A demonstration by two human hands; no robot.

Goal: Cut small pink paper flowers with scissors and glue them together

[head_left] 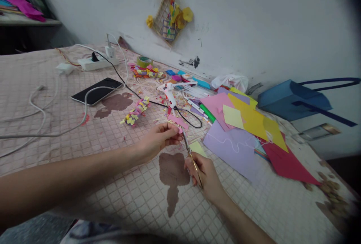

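Between thumb and fingers, my left hand point(162, 137) pinches a small piece of pink paper point(179, 129). My right hand point(205, 174) is closed round the handles of a pair of scissors point(186, 142), whose blades point up and away to the pink piece. Whether the blades are cutting into it is too small to tell. Just beyond my hands lies a pink paper strip point(178, 121). To the left of it is a bundle of yellow, pink and purple paper flowers point(137, 112). A pale yellow paper point(198, 148) lies behind my right hand.
A white glue gun point(170, 94) with a black cord stands past my hands. Coloured sheets point(229, 150) spread to the right, near a blue bag point(293, 101). A tablet point(97, 90), white cables and a power strip point(97, 63) lie left. A green marker point(207, 112) sits among scraps.
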